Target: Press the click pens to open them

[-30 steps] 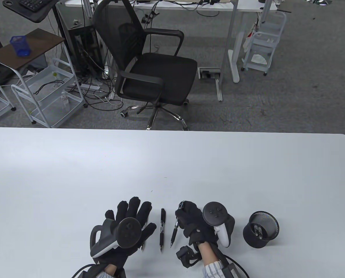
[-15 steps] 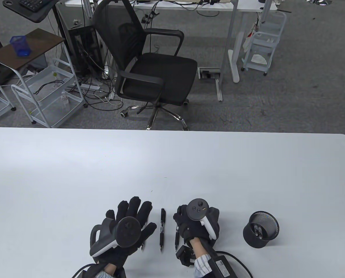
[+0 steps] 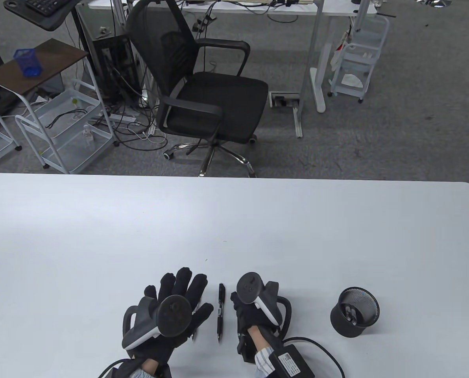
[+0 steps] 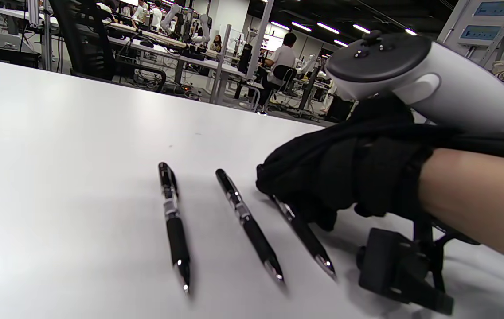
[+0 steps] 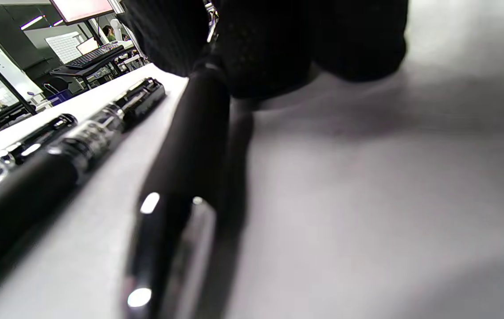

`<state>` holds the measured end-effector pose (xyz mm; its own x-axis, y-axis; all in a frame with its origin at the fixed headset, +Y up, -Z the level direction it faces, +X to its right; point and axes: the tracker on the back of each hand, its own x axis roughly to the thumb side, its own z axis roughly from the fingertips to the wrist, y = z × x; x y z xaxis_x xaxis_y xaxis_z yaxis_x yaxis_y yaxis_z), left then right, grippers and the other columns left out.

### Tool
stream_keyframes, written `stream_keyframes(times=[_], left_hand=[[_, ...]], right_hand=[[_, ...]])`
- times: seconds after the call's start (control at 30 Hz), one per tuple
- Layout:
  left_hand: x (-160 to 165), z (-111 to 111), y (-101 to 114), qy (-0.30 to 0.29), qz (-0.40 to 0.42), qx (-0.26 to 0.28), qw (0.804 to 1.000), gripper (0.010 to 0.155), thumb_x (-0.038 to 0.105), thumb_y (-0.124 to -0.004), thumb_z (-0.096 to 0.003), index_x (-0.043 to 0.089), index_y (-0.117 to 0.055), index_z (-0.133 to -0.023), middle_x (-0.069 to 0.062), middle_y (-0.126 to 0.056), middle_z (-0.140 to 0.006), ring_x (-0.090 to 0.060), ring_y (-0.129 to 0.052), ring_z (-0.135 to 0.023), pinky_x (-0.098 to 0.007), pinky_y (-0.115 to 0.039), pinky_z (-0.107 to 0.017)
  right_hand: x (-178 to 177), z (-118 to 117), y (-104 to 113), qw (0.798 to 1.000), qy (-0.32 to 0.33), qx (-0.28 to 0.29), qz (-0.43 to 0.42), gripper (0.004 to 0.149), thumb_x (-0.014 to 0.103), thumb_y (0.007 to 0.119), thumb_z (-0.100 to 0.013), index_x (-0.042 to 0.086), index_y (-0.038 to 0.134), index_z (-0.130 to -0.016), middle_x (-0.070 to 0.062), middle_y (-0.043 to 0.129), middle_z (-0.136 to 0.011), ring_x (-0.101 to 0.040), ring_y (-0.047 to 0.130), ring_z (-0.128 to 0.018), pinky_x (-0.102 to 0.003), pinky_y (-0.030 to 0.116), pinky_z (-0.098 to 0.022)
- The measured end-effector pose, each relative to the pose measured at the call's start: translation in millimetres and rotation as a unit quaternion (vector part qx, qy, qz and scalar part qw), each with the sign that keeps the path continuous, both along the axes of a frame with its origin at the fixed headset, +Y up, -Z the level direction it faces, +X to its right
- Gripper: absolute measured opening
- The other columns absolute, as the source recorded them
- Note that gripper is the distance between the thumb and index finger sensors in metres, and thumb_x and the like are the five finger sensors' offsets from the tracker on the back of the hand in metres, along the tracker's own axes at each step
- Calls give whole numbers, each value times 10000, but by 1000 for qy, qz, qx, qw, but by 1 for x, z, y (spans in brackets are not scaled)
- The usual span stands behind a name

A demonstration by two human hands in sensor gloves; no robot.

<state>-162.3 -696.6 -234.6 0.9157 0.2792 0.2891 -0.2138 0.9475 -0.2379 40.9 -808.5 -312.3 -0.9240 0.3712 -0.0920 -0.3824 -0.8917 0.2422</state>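
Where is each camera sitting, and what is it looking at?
Table view: high above, looking down at the white table; shows the left hand lying flat, the right hand, the middle pen and the mesh cup.
Left wrist view: low by the table, looking across three pens at the right hand on the right pen.
Right wrist view: almost on the tabletop, looking along the right pen; its own fingers hang on top.
Shared: both wrist views show the right pen.

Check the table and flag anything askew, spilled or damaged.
Nothing stands out. Three click pens lie side by side on the white table: the left pen, the middle pen, and the right pen under the right hand. The mesh pen cup stands upright.
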Motion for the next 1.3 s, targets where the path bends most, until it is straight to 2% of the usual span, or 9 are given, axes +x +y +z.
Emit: stream_keyframes(times=[0.47,0.8,1.3], left_hand=[[0,1,1,-3,4,2,1000,685,596,-435,-706,255,-269,-1276,-228,-209,-1309,-613,-293,-1147,-826,-277,-728],[-1,1,2,-3,9,3,1000,684,597,-435,-705,257,-268,-1275,-229,-209,-1309,-613,-294,-1146,-825,-277,-729],[-2,2,3,-3,10,4,1000,684,596,-436,-705,256,-269,-1275,-228,-210,-1309,-613,-294,-1147,-826,-275,-728]], right_hand=[[-6,2,-1,999,-14,4,33,664,377,795,-611,-8,627,-1126,-136,824,-747,-129,910,-399,-288,848,-338],[-10,3,-1,999,-9,2,54,710,401,801,-603,-22,593,-1134,-135,804,-760,-120,895,-402,-286,839,-343],[-7,3,-1,999,-7,-1,34,712,402,793,-603,-24,588,-1135,-137,802,-764,-124,893,-409,-288,836,-346]])
